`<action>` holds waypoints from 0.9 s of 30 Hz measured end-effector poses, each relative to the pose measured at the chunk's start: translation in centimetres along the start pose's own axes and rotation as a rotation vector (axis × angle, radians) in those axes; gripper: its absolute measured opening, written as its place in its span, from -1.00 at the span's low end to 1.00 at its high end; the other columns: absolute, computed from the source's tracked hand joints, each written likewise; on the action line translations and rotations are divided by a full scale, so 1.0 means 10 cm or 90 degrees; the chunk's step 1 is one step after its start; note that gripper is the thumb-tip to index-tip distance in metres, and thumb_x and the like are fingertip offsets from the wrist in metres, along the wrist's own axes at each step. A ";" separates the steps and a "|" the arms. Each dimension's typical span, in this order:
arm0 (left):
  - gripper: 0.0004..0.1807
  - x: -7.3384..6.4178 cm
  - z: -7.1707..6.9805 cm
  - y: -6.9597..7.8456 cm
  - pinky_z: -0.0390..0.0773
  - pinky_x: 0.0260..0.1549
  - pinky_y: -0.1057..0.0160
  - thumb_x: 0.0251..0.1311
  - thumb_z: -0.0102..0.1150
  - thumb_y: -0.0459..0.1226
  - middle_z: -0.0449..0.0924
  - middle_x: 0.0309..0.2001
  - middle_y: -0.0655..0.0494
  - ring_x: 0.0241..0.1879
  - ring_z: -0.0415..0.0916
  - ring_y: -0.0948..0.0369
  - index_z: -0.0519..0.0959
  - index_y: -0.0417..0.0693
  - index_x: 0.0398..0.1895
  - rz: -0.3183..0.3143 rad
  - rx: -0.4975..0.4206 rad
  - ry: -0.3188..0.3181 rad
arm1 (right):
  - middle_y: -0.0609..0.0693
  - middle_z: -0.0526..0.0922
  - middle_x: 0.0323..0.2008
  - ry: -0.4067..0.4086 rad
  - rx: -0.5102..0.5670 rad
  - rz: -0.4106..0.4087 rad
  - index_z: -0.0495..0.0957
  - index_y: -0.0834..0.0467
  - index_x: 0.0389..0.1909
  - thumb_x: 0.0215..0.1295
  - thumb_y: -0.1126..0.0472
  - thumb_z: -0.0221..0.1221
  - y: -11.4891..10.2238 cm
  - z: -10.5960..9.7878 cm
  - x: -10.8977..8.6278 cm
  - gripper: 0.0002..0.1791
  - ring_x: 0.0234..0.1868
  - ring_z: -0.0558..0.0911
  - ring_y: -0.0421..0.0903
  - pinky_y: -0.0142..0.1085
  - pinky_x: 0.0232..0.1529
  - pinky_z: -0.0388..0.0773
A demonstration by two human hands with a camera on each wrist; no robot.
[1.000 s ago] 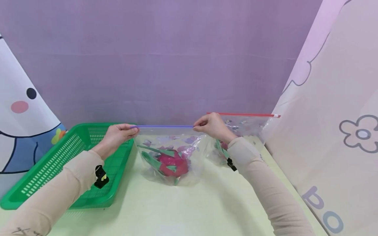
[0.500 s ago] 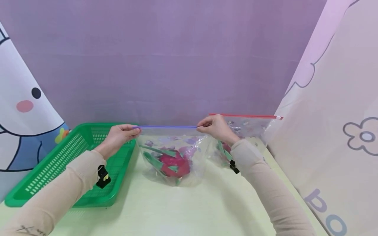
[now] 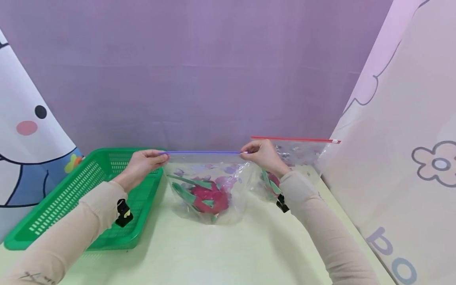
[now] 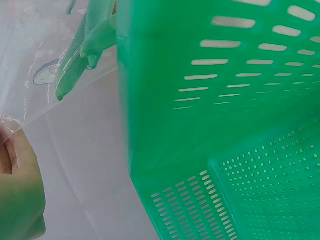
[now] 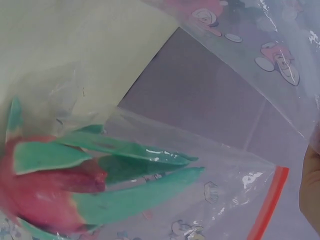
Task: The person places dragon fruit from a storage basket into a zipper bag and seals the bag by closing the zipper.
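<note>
A clear zip bag (image 3: 221, 168) with a purple zip strip (image 3: 203, 152) hangs upright between both hands, its bottom at the table. Inside lies a red dragon fruit (image 3: 211, 198) with green leaf tips. My left hand (image 3: 147, 160) pinches the strip's left end. Near the strip's right end, my right hand (image 3: 263, 156) pinches it, with a bit of white slider at the fingertips. Behind the right hand stands a second clear bag (image 3: 301, 152) with a red zip strip (image 3: 295, 139). It holds another dragon fruit (image 5: 45, 185), partly hidden by the right arm in the head view.
A green plastic basket (image 3: 122, 150) with slotted walls stands at the left, under the left forearm. A pale yellow-green table (image 3: 213, 257) carries everything. A purple backdrop (image 3: 213, 79) rises behind, and a printed cream sheet (image 3: 399, 158) borders the right.
My right hand has shifted slightly right along the purple zip strip, and white slider now shows at its fingertips. The left hand keeps its pinch on the left end.
</note>
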State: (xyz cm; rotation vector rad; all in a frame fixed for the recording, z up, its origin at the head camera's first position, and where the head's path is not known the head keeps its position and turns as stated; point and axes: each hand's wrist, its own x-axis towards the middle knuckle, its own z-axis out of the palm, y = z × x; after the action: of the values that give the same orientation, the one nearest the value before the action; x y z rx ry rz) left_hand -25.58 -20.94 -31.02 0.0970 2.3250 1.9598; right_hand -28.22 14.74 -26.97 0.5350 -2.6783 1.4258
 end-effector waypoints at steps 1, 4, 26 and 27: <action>-0.50 0.00 0.00 0.00 0.39 0.16 0.19 0.13 0.16 -0.07 0.54 -0.14 0.37 -0.13 0.53 0.48 0.44 -0.19 0.06 -0.002 0.002 0.003 | 0.02 0.65 -0.38 -0.002 0.007 -0.002 0.66 0.15 -0.33 0.06 0.24 0.30 0.01 0.00 0.00 -0.87 -0.37 0.58 -0.14 -0.30 -0.30 0.56; -0.51 -0.01 0.00 -0.01 0.35 0.18 0.14 0.13 0.16 -0.07 0.53 -0.05 0.27 -0.11 0.52 0.44 0.45 -0.18 0.05 -0.006 0.010 0.007 | 0.00 0.65 -0.38 0.004 0.030 0.002 0.66 0.14 -0.34 0.06 0.23 0.30 0.04 0.01 0.00 -0.87 -0.37 0.56 -0.14 -0.30 -0.32 0.54; -0.48 0.02 -0.01 -0.01 0.36 0.18 0.17 0.13 0.15 -0.03 0.44 0.12 0.07 -0.13 0.51 0.49 0.44 -0.16 0.07 -0.006 0.030 -0.006 | -0.07 0.68 -0.40 0.049 0.138 0.084 0.62 0.14 -0.37 0.00 0.25 0.34 0.13 0.02 -0.03 -0.85 -0.28 0.54 -0.13 -0.18 -0.12 0.49; -0.49 0.02 -0.01 -0.01 0.37 0.17 0.19 0.12 0.15 -0.02 0.45 0.10 0.09 -0.12 0.51 0.49 0.46 -0.14 0.05 -0.006 0.031 -0.006 | -0.08 0.68 -0.40 0.054 0.140 0.090 0.62 0.13 -0.38 0.00 0.26 0.34 0.14 0.02 -0.03 -0.86 -0.28 0.54 -0.14 -0.17 -0.11 0.48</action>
State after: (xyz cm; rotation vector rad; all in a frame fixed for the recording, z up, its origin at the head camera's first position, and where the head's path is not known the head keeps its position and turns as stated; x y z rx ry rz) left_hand -25.82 -20.99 -31.12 0.0982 2.3631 1.8942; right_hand -28.37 15.35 -28.28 0.2942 -2.5544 1.7507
